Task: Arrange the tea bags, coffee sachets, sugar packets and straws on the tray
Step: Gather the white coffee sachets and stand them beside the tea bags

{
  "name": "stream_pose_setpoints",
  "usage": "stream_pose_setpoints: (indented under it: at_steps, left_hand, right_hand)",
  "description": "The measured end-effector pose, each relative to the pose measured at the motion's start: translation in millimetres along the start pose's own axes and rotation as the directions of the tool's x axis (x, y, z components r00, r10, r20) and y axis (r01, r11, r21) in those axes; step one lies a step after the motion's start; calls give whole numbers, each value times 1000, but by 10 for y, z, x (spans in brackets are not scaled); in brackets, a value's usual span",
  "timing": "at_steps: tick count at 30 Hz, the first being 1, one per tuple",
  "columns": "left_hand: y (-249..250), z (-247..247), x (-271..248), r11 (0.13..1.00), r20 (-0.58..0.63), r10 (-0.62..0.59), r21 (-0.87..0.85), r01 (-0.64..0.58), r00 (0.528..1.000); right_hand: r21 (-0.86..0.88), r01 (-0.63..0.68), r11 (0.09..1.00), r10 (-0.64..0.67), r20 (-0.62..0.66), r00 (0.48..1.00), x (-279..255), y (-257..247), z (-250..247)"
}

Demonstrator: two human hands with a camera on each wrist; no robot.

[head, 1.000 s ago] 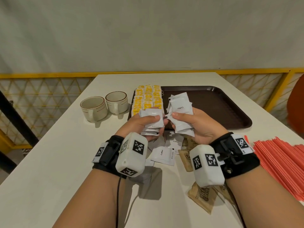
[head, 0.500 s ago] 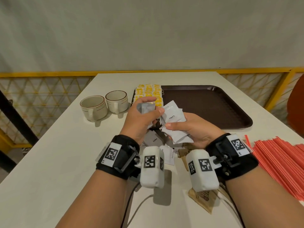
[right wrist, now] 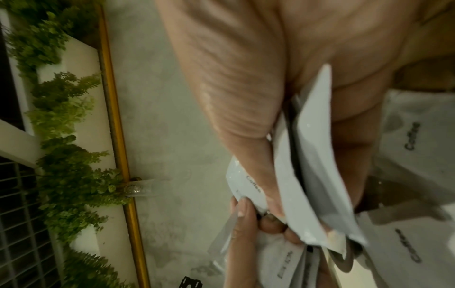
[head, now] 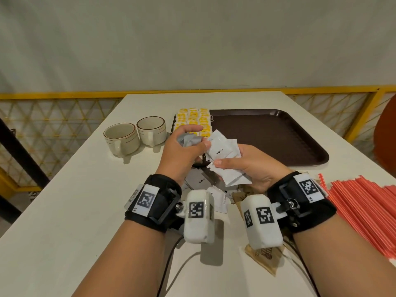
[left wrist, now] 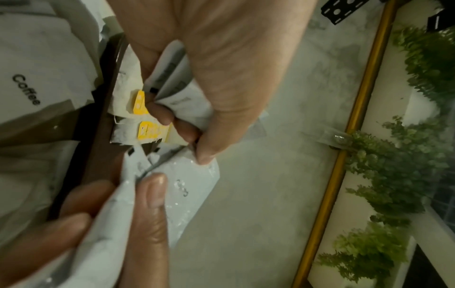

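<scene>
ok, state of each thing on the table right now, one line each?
left hand: grips a few coffee sachets
right hand: holds a fanned stack of coffee sachets
tea bags: laid in rows at the tray's left end
tray: mostly bare
cups: upright, empty
straws: heaped on the table
brown packets: loose on the table

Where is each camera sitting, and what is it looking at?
Head: worn on the head, looking down at the table, tray, both forearms and hands.
Left wrist: looks along the left hand; its grip is curled round coffee sachets, tea bags beyond.
Right wrist: looks along the right hand gripping sachets.
Shared: all show the "Coffee" sachets; each wrist view catches the other hand's fingertips.
</scene>
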State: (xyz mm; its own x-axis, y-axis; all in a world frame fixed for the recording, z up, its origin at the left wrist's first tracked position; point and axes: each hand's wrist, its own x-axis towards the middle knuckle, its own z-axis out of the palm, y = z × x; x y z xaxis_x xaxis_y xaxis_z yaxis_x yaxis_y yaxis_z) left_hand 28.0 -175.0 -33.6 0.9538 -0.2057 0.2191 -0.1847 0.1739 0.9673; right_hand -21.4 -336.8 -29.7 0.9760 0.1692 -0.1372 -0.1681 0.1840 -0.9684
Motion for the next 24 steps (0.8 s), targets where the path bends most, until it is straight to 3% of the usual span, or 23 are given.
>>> stream_pose_setpoints:
  at_steps: [4, 6, 9, 11, 13, 15, 20, 24]
  left_hand:
    - [-1, -77, 75, 959, -116, -118, -272, 83, 986]
    - [-15, -131, 122, 903, -129, -212, -404, 144, 969]
    - [-51, -147, 161, 807, -125, -331, -551, 212, 935]
    - [-66, -130, 154, 756, -75, -377, -601, 260, 923]
    - [-68, -101, 125, 683, 61, -394, -648, 337, 917]
    - [-62, -70, 90, 622, 203, -388, -662, 418, 899]
    - [-38, -31, 61, 664, 291, -380, -576, 478, 878]
    - [-59, -97, 85, 675, 387, -462, -430, 599, 798]
  right_hand:
    - [115, 82, 990, -71, -98, 993, 2, -47, -11]
    - [164, 140, 976, -116, -148, 982, -9, -77, -4]
    - [160, 186, 969, -167, -125, 978, -35, -89, 38]
    - [111, 192, 975, -183, -85, 979, -39, -66, 83]
    - [88, 197, 976, -190, -83, 978, -32, -46, 101]
    - [124, 204, 971, -191, -106, 976, -31, -50, 96]
    - [194, 233, 953, -205, -155, 966, -9, -62, 50]
    - [192, 275, 942, -240, -187, 953, -16, -87, 15]
